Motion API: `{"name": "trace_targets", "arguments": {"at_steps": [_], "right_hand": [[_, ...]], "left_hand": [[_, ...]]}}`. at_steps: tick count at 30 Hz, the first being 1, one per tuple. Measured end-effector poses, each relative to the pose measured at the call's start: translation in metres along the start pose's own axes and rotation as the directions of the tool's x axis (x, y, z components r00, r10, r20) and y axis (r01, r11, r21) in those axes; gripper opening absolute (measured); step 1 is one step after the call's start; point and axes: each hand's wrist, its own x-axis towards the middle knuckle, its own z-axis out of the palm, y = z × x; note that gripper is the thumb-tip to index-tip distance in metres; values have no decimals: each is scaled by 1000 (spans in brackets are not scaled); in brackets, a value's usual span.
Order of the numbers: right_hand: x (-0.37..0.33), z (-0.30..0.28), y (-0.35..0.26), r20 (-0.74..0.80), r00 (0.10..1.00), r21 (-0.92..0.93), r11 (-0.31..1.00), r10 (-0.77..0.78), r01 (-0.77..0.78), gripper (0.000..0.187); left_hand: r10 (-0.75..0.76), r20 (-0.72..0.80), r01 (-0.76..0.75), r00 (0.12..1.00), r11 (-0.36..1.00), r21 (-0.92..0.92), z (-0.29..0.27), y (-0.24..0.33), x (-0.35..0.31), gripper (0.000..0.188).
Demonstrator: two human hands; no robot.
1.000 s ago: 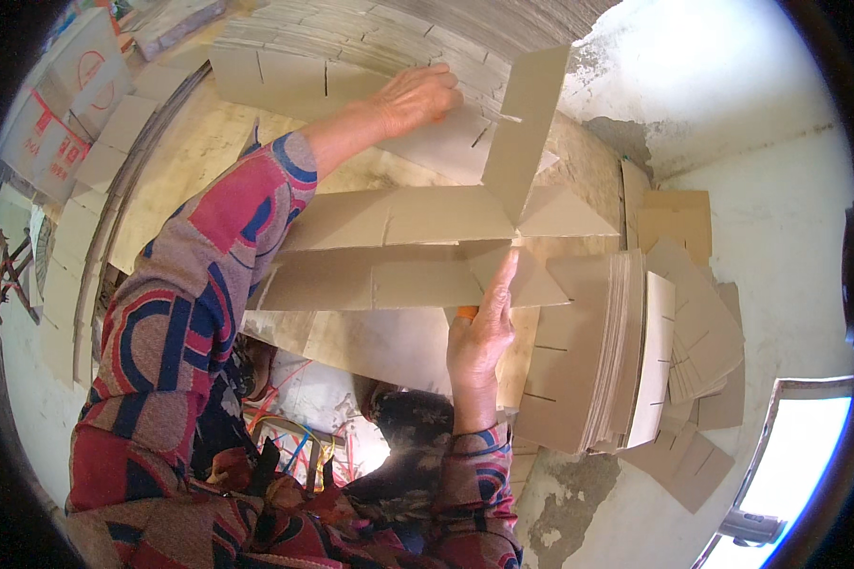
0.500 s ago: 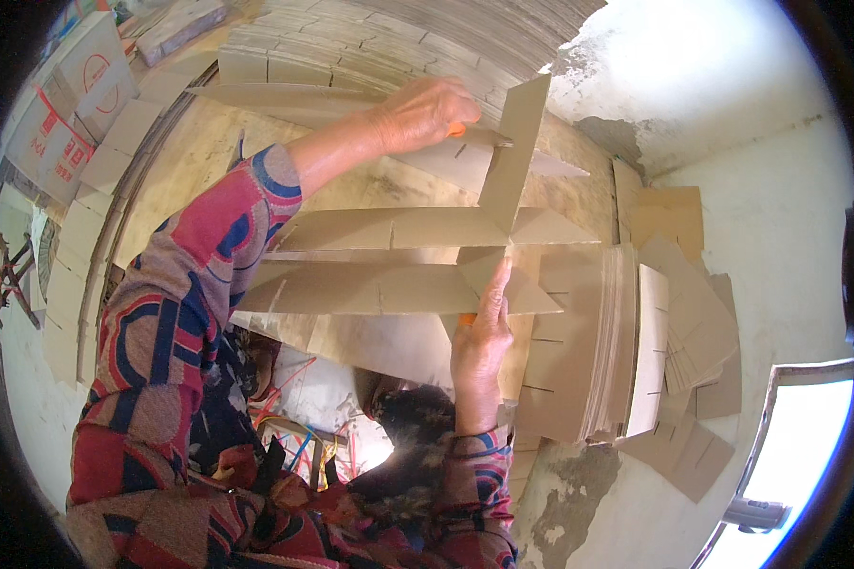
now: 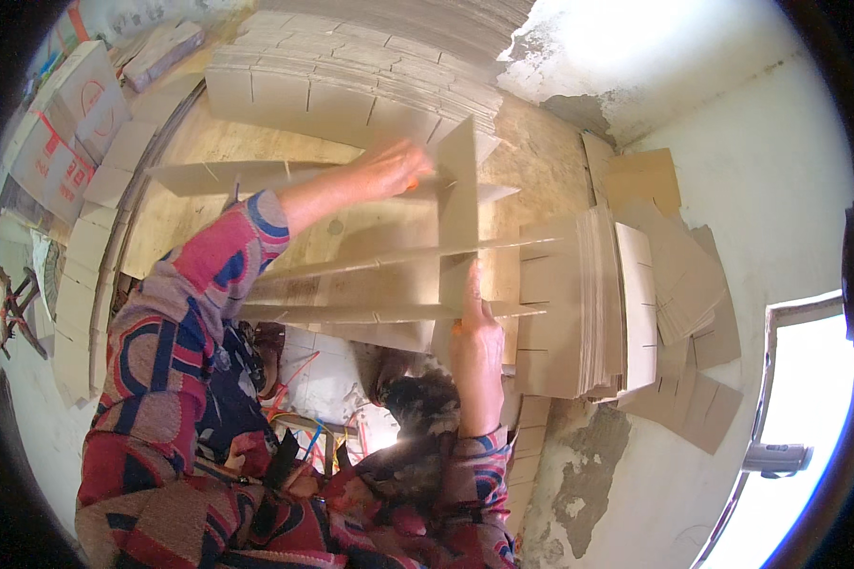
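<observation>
Slotted cardboard strips cross one another in front of me, forming an open lattice. One short cross strip [image 3: 459,204] stands upright across the near long strip [image 3: 351,314], the middle long strip [image 3: 370,261] and the far long strip [image 3: 228,176]. My left hand [image 3: 394,171], slightly blurred, is closed at the far long strip, just left of the cross strip. My right hand [image 3: 479,346] pinches the cross strip's near end, its index finger stretched along the board. Orange patches show at the fingers of both hands. Some fingertips and slots are hidden.
Beneath the lattice lies a wooden board [image 3: 531,180]. A thick stack of slotted cardboard [image 3: 560,313] stands at the right, with loose pieces [image 3: 683,408] beside it. More stacked strips [image 3: 323,100] line the far side. Printed boxes [image 3: 62,161] are at the far left.
Both hands and the lattice have shifted left and the far end has come nearer. The long strips now show more of their edges than their faces. The whole view has also shifted slightly.
</observation>
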Motion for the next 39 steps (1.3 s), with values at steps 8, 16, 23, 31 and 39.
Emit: {"name": "trace_targets", "arguments": {"at_steps": [8,16,23,31,39], "right_hand": [[-3,5,12,52,997,52,997,-64,61,74],[5,2,13,89,993,-156,984,-77,90,75],[-3,-30,49,174,984,73,996,37,-50,65],[-12,-49,138,-450,871,-535,722,198,-440,42],[-15,-51,197,-299,917,-559,731,263,-392,25]], "left_hand": [[-32,-11,32,999,999,32,30,-12,-6,15],[-1,11,1,1000,1000,-13,19,-23,-12,32],[-234,423,113,875,950,292,-66,91,-56,51],[-118,223,57,968,964,261,-48,24,-121,16],[-190,30,170,981,930,326,-81,95,-119,39]]}}
